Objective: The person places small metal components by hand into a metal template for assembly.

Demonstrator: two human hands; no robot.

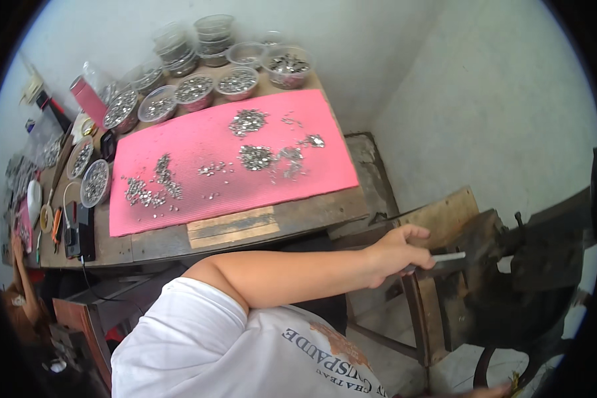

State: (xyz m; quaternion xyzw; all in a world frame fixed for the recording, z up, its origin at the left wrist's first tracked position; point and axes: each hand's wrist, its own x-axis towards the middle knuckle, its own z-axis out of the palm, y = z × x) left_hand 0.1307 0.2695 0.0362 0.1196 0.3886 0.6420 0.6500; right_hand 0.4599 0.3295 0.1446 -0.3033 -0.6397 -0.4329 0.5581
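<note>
My left arm reaches across to the right, and my left hand [398,253] is beside a dark metal machine. Its thumb and fingers are closed on a thin pale metal strip [450,256], which points at the machine [491,265]. What lies under the palm is hidden. Only a small part of my right hand [491,391] shows, at the lower edge below the machine. Its fingers are too cut off to read, and a small yellowish thing [515,381] is near it.
A wooden table [159,242] at left bears a pink mat [199,136] with piles of small shiny metal pieces [256,158]. Several clear tubs of such pieces [194,91] line its back. A pink bottle [87,101] stands at the back left. Another person's arm [26,282] shows far left.
</note>
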